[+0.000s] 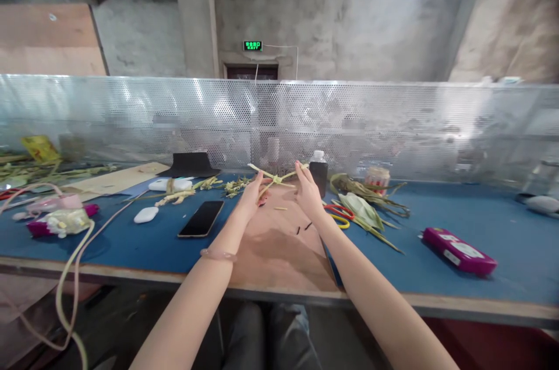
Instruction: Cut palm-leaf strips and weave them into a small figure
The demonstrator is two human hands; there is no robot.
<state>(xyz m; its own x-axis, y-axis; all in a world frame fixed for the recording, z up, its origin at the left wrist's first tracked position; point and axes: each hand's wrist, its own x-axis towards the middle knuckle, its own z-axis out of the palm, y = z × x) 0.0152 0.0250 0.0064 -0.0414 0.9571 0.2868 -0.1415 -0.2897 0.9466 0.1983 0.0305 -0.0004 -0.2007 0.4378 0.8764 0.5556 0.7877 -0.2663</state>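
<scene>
Above a tan board [283,259], a pale green knot of flat plant-leaf strips [276,179] is stretched between my two hands, its loose ends sticking out to the sides. My left hand [252,195] pinches the strips on the left side, a bracelet round its wrist. On the other side, my right hand [308,189] grips strip ends between thumb and fingers. A short cut strip [280,208] and small dark bits lie on the board below. Red and yellow scissor handles [343,214] rest just right of the board.
A phone [201,219] and a white earphone case [146,215] lie left, near a pink cable. Leaf strips [367,212], a dark bottle with white cap [318,175] and a magenta pack [458,250] are right. A perforated metal screen [393,125] stands behind.
</scene>
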